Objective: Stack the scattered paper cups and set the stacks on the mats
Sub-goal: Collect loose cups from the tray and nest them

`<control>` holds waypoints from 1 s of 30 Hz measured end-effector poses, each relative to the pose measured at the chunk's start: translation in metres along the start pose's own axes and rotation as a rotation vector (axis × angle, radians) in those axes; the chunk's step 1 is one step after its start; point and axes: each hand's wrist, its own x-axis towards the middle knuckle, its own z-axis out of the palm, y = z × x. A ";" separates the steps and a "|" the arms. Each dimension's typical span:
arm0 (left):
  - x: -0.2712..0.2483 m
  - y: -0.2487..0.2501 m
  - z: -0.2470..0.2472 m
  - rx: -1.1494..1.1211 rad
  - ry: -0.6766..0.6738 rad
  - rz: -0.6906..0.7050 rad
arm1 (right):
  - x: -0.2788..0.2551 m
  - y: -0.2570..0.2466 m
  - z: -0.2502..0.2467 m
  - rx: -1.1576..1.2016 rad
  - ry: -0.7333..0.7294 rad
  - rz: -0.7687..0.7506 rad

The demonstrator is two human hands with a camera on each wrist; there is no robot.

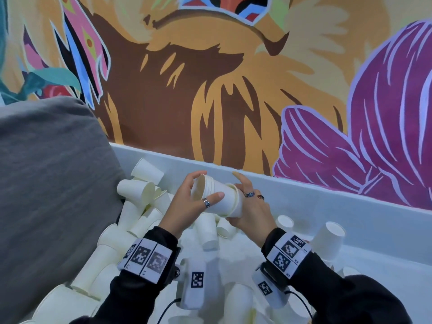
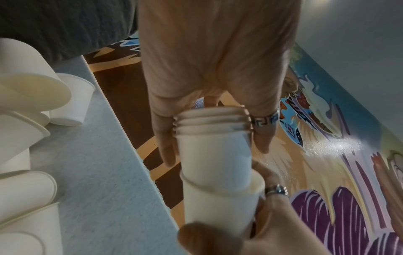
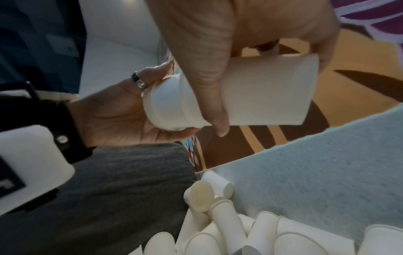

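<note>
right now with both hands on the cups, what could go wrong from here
1. The nested cup stack enters the single paper cup tilted, so a rim could catch or crumple.
2. The left hand holds the stack only near its rims; it might slip.
3. Loose paper cups crowd the bin below, so a drop would scatter in.
</note>
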 end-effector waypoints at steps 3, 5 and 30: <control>-0.001 -0.004 0.001 0.026 -0.052 -0.033 | -0.001 -0.004 0.008 0.112 0.024 -0.148; -0.001 -0.004 -0.004 0.006 -0.038 -0.018 | -0.001 -0.003 0.010 0.228 0.050 -0.176; 0.005 -0.024 -0.074 -0.092 0.243 -0.045 | 0.047 0.049 0.134 -0.050 -0.635 0.420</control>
